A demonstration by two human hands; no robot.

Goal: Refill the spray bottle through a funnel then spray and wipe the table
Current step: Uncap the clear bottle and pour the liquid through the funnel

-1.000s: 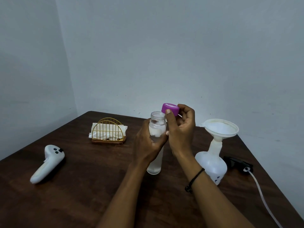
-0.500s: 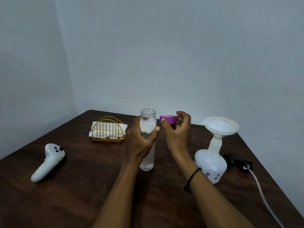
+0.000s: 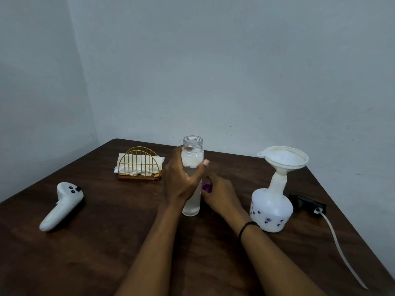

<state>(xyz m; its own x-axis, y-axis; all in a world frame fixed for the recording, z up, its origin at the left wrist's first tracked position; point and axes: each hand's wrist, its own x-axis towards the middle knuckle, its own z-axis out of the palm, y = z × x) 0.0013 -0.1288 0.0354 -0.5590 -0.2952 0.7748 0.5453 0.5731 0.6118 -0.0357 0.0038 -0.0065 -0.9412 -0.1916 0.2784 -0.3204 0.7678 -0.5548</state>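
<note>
- Left hand [image 3: 181,180] is wrapped round the uncapped clear glass bottle [image 3: 192,178], holding it upright on the dark wooden worktop [image 3: 106,242] — ready for pouring.
- Right hand [image 3: 220,193] lowers the purple cap [image 3: 207,187] beside the bottle; its grip is partly hidden.
- White funnel [image 3: 283,158] sits in the white spray bottle [image 3: 271,207] — awaiting liquid.

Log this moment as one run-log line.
left hand grips open bottle | right hand lowers purple cap to table | funnel in spray bottle

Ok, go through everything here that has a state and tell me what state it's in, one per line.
Clear bottle: uncapped, upright, held by left hand.
Purple cap: off, low at the table, under right hand.
Spray bottle: open, upright, funnel in its neck.
Sprayer head: detached, lying on table.
Napkin holder: holding napkins.
</note>
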